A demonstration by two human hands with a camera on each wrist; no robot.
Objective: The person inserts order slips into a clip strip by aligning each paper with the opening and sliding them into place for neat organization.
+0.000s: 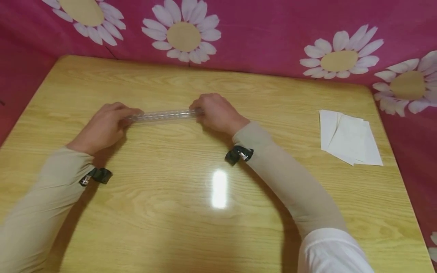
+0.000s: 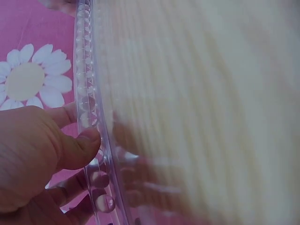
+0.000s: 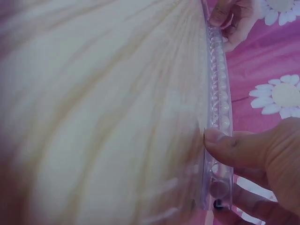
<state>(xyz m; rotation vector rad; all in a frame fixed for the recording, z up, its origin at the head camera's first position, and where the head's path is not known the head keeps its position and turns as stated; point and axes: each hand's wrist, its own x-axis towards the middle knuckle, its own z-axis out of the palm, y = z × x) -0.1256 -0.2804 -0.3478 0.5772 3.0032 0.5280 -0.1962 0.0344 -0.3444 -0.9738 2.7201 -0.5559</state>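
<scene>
A flat, see-through plastic case (image 1: 164, 116) with a row of round bumps along one long edge spans the gap between both hands. At its left end, my left hand (image 1: 108, 123) pinches that edge, thumb (image 2: 86, 143) on the near side and fingers behind. My right hand (image 1: 219, 112) grips the opposite end, its thumb (image 3: 222, 143) pressed on the bumpy edge (image 3: 218, 84). Through the case's wide clear face (image 2: 154, 93), the wood grain shows in the left wrist view. From the head view only its narrow edge is seen, over the far half of the table.
Several white paper sheets (image 1: 351, 140) lie overlapping on the right side of the wooden table (image 1: 164, 223). A pink cloth (image 1: 259, 34) with large daisies hangs behind the table's far edge. Dark straps (image 1: 239, 154) sit on both sleeved wrists.
</scene>
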